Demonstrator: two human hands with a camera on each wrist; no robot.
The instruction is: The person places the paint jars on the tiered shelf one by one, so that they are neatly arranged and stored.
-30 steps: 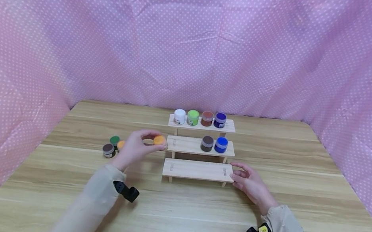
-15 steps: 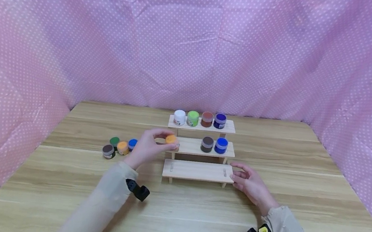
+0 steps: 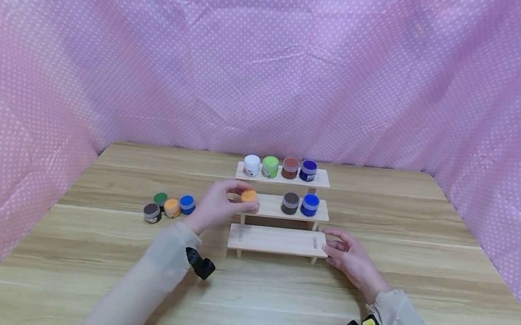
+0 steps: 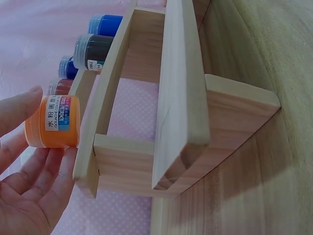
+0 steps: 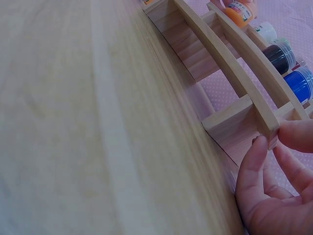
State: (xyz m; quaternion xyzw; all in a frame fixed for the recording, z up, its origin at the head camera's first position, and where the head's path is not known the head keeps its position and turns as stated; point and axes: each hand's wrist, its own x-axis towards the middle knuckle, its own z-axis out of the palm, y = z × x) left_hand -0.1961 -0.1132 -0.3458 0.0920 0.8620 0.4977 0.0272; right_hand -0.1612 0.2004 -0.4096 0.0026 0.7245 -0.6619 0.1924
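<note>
My left hand (image 3: 217, 206) pinches an orange gouache paint jar (image 4: 55, 125) between thumb and fingers. In the left wrist view the jar's base is right at the middle shelf's surface, near its left end. The three-tier wooden stand (image 3: 276, 240) has its lowest shelf bare. At that shelf's right end, my right hand (image 3: 352, 259) grips the corner, with the thumb and a finger on the wood in the right wrist view. A dark brown jar (image 3: 290, 203) and a blue jar (image 3: 310, 205) stand on the right half of the middle shelf.
On the top shelf are a white jar (image 3: 251, 165), a light green jar (image 3: 270, 167), a reddish-brown jar (image 3: 290, 168) and a dark blue jar (image 3: 308, 171). Several more jars, including another orange jar (image 3: 172, 208), cluster on the table left of the stand.
My left hand has carried the orange jar rightward from beside the stand to over the middle shelf's left part. My right hand has stayed at the lowest shelf's end.
</note>
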